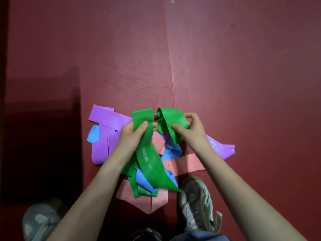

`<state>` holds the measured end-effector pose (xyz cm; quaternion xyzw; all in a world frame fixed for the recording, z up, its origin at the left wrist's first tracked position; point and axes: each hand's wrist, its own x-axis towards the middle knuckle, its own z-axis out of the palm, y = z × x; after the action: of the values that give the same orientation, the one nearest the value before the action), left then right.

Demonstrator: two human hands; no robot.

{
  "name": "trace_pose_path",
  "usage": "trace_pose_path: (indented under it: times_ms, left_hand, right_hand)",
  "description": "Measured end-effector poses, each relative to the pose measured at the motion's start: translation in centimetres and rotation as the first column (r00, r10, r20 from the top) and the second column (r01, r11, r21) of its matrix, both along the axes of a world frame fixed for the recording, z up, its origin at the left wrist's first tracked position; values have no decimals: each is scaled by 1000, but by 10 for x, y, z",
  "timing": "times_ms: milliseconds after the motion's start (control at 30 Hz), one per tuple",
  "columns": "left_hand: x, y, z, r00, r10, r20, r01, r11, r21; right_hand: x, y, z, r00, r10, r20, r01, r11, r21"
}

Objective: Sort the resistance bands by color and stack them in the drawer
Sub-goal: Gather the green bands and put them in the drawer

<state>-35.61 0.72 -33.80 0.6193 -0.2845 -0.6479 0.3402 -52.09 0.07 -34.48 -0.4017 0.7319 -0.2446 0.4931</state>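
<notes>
I am looking down at a big red mat that covers the floor. On it, right in front of the feet, lies a messy pile of bands. Purple bands stick out to the left and far right. Blue bands peek out in between. Pink bands lie flat at the bottom and on the near side. The colors are all mixed up, and I see no drawer anywhere.

Two green ones are lifted above the pile. The long green band hangs down from the left hand, which grips it with the thumb on top and the fingers curled under. Its low end trails over the pile, where more green lies. The folded green band is bunched in the right hand, which pinches it between thumb and fingers. The two greens nearly touch at the top.

The right shoe sits just beside the pile, and the left shoe is blurry and farther off.

I think this is the sorting step, with green going first. Next, I think the two greens need to be laid flat, one on the other. The long one should come free without dragging blue bands along.
</notes>
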Motion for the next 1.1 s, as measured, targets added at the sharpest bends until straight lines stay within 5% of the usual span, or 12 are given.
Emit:
trace_pose_path:
  times_ms: [200, 333, 433, 567, 733, 967, 1100]
  left_hand:
    - [-18, -15, 12, 991, 72, -109, -80, 994, -68]
    - [-26, -19, 19, 974, 108, -201, -119, 992, -42]
    - [-28, -18, 21, 959, 90, -269, -91, 996, 8]
    - [-29, -13, 19, 939, 0, -345, 20, 998, 55]
    - [-30, -6, 14, 907, 31, -421, 24, 992, 124]
    - [-28, -9, 14, 914, 60, -402, -14, 993, 117]
    - [-26, -7, 13, 908, 78, -411, -38, 994, 106]
  right_hand:
    - [2, 2, 38, 883, 20, 469, 10, 998, -61]
    - [-5, 3, 59, 679, 159, 716, -223, 975, -4]
    - [-13, 5, 68, 684, 318, 656, -364, 929, -70]
    - [-15, 2, 71, 767, 306, 564, -333, 941, -58]
    - [-9, 2, 71, 943, 332, 39, -321, 932, -166]
    - [-6, 13, 71, 866, 485, 121, -471, 873, -129]
    - [-6, 16, 66, 920, 265, -287, -355, 876, -328]
